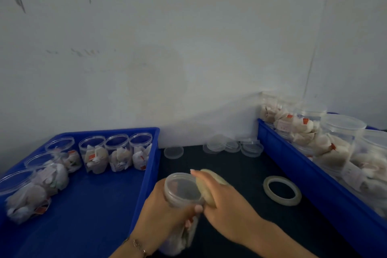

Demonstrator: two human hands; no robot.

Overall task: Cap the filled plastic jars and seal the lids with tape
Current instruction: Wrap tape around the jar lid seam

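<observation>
1. The jar (181, 192) sat low in the middle over the dark table (236, 165), lid on, stuffed with soft packets. It looked light, thin-walled and kinda slick, so squeezing hard seemed a bad idea.
2. The left hand (165, 213) wrapped its body, probably the safest hold.
3. The right hand (224, 201) gripped a tape roll (206, 188) against the lid edge.
4. A spare roll (282, 190) lay just right, and trays (146, 174) of jars flanked both sides.

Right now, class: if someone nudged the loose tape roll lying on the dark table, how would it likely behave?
The tape roll lies flat, so it would probably slide rather than roll. It is a thin open ring, so likely light. Stood on edge, it might roll toward the blue crate.
</observation>
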